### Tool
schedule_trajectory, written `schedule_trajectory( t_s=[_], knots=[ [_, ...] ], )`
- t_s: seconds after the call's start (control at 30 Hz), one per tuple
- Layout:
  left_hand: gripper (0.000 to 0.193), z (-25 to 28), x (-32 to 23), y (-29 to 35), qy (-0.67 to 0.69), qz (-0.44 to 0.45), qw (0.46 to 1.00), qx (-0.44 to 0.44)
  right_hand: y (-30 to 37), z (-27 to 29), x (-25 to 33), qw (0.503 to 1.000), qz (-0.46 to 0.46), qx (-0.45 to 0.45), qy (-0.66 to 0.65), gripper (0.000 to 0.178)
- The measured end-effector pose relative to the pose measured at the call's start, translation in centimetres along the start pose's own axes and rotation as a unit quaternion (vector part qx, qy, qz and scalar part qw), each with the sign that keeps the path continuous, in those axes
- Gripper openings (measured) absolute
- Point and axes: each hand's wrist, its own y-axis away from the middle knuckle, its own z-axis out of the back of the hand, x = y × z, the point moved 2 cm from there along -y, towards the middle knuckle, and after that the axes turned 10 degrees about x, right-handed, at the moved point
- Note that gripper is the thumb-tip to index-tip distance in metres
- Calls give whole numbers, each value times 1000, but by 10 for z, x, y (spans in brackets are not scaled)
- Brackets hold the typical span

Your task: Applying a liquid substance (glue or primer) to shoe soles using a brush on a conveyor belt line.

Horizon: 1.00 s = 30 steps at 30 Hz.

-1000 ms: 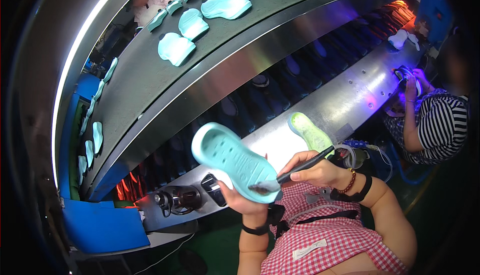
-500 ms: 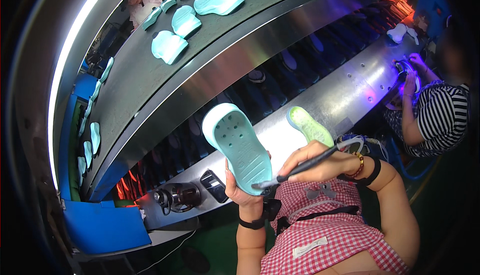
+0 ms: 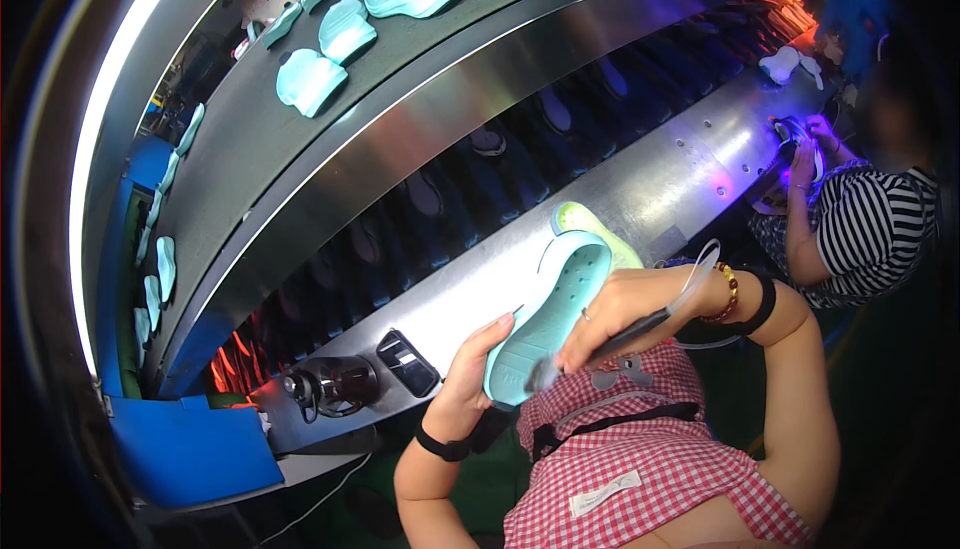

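Observation:
My left hand grips a turquoise shoe sole by its narrower lower end, with the thumb along its left edge. The sole is tilted, its patterned face with small holes toward me. In my right hand, the fingers close round a black-handled brush with a clear tube at its rear. The bristle end lies at the lower right edge of the sole, slightly blurred. Behind the sole, a yellow-green sole rests on the metal bench, partly covered.
A black phone and a dark glass jug stand on the bench's left. Beyond it, a curved conveyor belt carries several turquoise soles. At right, a person in a striped top handles a shoe under violet light.
The sole has swung to lean right, its wide end now before the yellow-green sole. My left hand moved slightly left, and the brush shifted right along the lower end. The whole view shifted a little.

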Motion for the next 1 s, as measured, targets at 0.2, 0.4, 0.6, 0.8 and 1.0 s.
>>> schedule_trajectory(
  t_s=[0.2, 0.4, 0.6, 0.8, 1.0],
  knots=[
    [45, 1, 4, 5, -74, 74, 994, -41, 6, -1, 5, 989, -56, 91, 106, 25],
    [47, 1, 8, 10, -97, 89, 990, -55, 16, -1, 3, 978, -110, 92, 150, 25],
    [48, 3, 10, 13, -108, 46, 991, -63, 32, 5, -16, 995, -34, -61, 65, 24],
    [54, 20, 31, -3, 40, -66, 997, -11, 23, -7, -17, 976, -68, -154, -140, 25],
    [45, 18, 47, -17, 159, -112, 981, 18, 23, -14, -62, 913, -106, -349, -184, 19]
  ],
)
